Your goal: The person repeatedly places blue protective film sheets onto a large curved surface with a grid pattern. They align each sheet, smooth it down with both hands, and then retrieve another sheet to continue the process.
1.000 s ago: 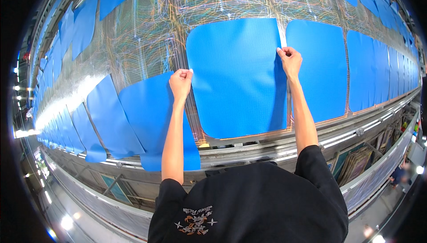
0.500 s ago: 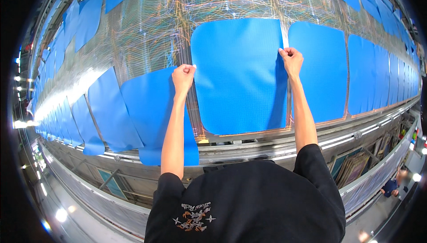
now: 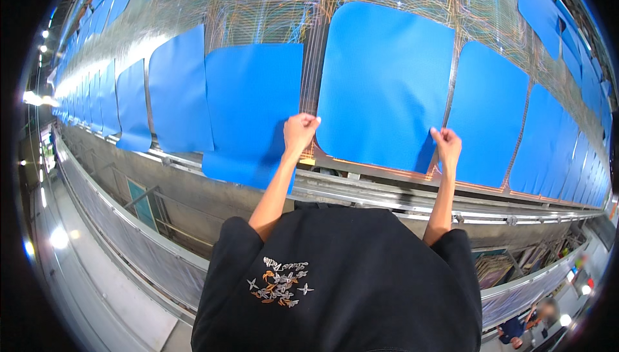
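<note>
A blue sheet [image 3: 387, 75] with rounded corners lies on the long work table in front of me. My left hand [image 3: 300, 134] is closed in a pinch on its left edge, low down. On the right edge my right hand [image 3: 447, 147] pinches it near the lower corner, casting a shadow on the blue. Left of it, another blue sheet [image 3: 255, 88] lies askew, its lower part hanging over the table's front edge. Close by on the right is a further blue sheet [image 3: 491, 113].
The table surface [image 3: 264, 4] carries many coloured line marks. Rows of blue sheets stretch away on both sides. A metal rail [image 3: 361, 187] runs along the front edge. Flat framed panels [image 3: 493, 268] are stored below at right. Another person [image 3: 516, 329] is far off at lower right.
The view has shifted and turned. Both hands have come down along the sheet's side edges toward its near end, still pinching. The sheet lies with its near edge along the table's front.
</note>
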`<action>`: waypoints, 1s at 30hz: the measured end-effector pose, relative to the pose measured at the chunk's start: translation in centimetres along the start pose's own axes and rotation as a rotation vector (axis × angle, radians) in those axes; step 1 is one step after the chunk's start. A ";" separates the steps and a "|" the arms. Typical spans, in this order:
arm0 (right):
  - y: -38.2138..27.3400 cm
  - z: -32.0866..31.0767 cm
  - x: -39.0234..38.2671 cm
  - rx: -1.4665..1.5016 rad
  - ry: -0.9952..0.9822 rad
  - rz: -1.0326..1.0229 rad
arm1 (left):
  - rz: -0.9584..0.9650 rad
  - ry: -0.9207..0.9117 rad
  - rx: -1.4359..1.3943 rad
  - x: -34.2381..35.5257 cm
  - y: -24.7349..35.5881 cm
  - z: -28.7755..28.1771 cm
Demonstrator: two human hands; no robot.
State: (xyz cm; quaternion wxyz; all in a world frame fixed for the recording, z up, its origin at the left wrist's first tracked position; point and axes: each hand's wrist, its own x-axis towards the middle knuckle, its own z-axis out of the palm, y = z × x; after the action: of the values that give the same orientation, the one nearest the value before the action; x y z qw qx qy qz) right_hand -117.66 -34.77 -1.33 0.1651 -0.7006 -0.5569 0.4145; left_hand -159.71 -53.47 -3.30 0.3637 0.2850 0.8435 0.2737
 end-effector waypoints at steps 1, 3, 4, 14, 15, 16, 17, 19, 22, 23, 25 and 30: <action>0.3 0.1 -2.3 0.058 -0.025 0.118 | -0.033 0.007 -0.041 -1.7 -0.9 0.1; 1.7 -0.1 -6.0 0.129 -0.045 0.212 | -0.054 0.058 -0.149 -3.7 -2.4 0.6; 3.6 0.3 -7.1 0.146 -0.034 0.188 | -0.038 0.061 -0.139 -3.9 -2.4 0.7; 6.4 1.4 -8.8 0.188 0.077 0.076 | -0.027 0.072 -0.039 -3.2 -1.8 0.6; 6.2 1.3 -8.8 0.182 0.078 0.081 | -0.028 0.065 -0.051 -3.1 -1.9 0.6; 6.2 1.3 -8.9 0.171 0.078 0.085 | -0.030 0.055 -0.062 -2.9 -2.0 0.6; 6.1 1.3 -8.9 0.161 0.077 0.088 | -0.033 0.046 -0.074 -2.9 -2.1 0.6; 6.0 1.3 -8.9 0.165 0.081 0.091 | -0.039 0.039 -0.065 -2.8 -2.1 0.6; 5.8 1.4 -9.0 0.195 0.085 0.096 | -0.048 0.031 -0.049 -2.8 -1.9 0.6; 5.8 1.3 -9.0 0.196 0.082 0.099 | -0.051 0.030 -0.043 -2.7 -1.9 0.6; 5.8 1.3 -9.0 0.200 0.083 0.106 | -0.048 0.035 -0.029 -2.7 -2.0 0.6; 6.0 1.5 -9.0 0.234 0.093 0.114 | -0.066 0.029 -0.052 -2.6 -2.1 0.7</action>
State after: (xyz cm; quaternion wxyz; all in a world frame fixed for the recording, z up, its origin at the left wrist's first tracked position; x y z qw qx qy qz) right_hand -115.24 -45.29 -2.80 0.2475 -0.7255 -0.4559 0.4523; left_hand -158.31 -56.45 -3.89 0.3676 0.2436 0.8502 0.2874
